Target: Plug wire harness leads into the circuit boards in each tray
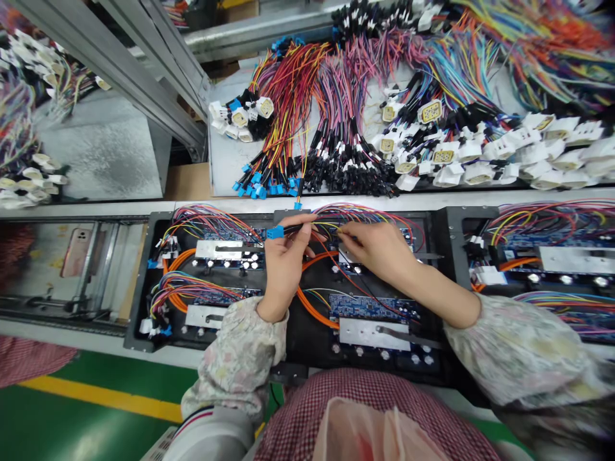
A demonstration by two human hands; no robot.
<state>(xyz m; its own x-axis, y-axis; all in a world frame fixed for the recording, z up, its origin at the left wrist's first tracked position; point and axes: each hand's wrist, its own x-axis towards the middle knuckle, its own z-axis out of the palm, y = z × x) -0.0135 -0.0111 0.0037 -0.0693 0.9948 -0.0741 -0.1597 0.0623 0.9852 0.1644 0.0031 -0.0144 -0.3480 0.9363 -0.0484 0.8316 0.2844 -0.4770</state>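
Observation:
My left hand is closed around a wire harness whose blue connector sticks out to the left of the thumb. Yellow, red and black wires run from it toward my right hand, which pinches thin wire ends between thumb and fingertips. Both hands are over the upper part of a black tray. In that tray, below the hands, lies a blue circuit board with a silver metal plate. An orange cable loops at its left. The exact wire ends in the right fingers are too small to make out.
Behind the line, bundles of wires with white connectors and blue connectors lie on a metal shelf. Another black tray section with boards is at the left, and one more tray at the right. A phone lies far left.

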